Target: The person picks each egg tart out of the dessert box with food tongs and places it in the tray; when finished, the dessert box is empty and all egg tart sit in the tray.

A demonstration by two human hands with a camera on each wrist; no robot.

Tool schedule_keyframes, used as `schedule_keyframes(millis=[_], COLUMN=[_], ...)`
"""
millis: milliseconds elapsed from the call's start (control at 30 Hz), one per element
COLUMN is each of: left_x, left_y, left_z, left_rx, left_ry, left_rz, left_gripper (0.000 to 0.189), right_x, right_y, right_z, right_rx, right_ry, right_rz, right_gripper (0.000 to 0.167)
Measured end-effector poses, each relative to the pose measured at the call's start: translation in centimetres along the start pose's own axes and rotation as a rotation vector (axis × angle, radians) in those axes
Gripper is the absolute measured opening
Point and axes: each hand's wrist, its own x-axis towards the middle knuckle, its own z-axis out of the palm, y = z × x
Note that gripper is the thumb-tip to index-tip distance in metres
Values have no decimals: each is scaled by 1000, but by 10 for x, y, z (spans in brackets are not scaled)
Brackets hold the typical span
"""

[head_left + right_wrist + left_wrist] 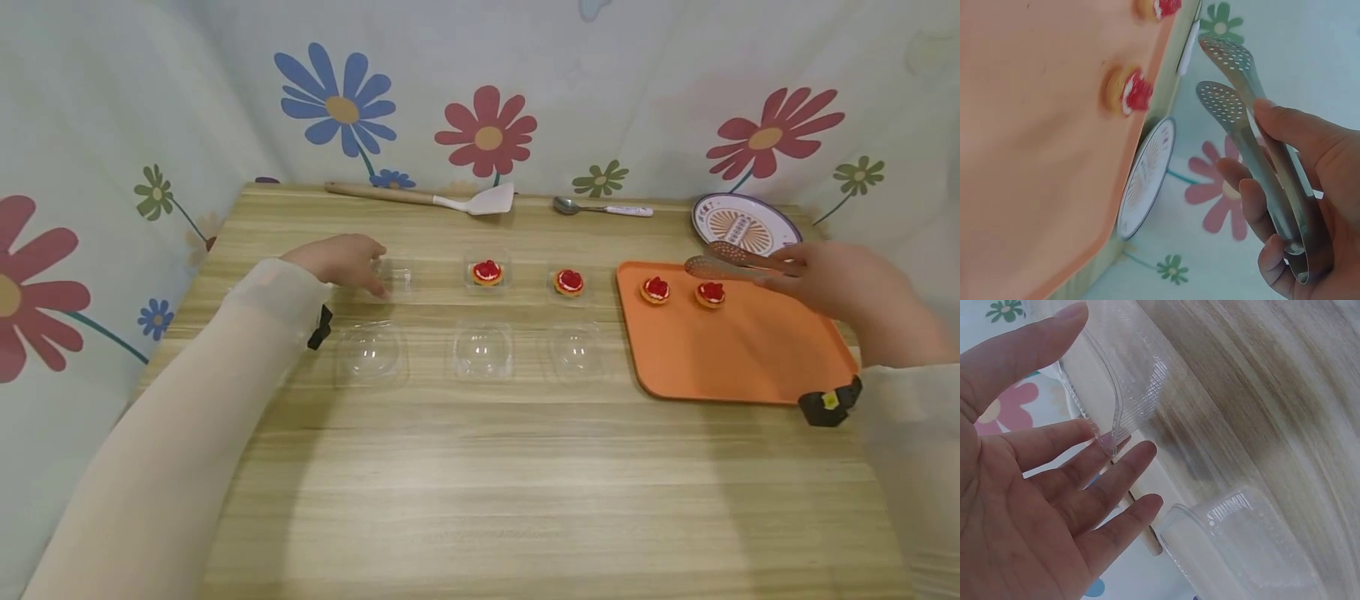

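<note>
My left hand (341, 260) reaches over the table's left side, thumb and fingers spread beside a clear plastic box (400, 279). In the left wrist view the fingertips lie close to a clear container's rim (1116, 403); whether they touch it I cannot tell. My right hand (851, 287) holds metal tongs (1272, 169) with perforated ends slightly apart and nothing between them. The tongs hover over the back of an orange tray (720, 358), where a red-topped tart (656, 290) and a second tart (709, 293) sit. Two more tarts, a middle tart (487, 272) and a right-hand tart (569, 282), sit in clear boxes.
Three clear domed lids, including a middle lid (482, 352), line up in front of the boxes. Along the back edge lie a white spatula (491, 200), a spoon (600, 208) and a round plate (780, 229). A flowered curtain (600, 83) hangs behind.
</note>
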Motion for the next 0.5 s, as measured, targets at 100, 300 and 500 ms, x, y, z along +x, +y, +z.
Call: schedule_keyframes(millis=[100, 300, 500], left_x=[-1, -4, -4], left_y=[0, 1, 6], left_z=[0, 0, -3], left_rx=[-12, -31, -39], left_ry=[-5, -16, -13], left_rz=[0, 10, 13], left_gripper=[81, 82, 89], right_x=[0, 6, 11], right_y=[-13, -38, -68], right_z=[-1, -1, -5], right_rx=[-8, -2, -27], right_ry=[17, 46, 67], right_rz=[-43, -128, -207], right_gripper=[70, 65, 59])
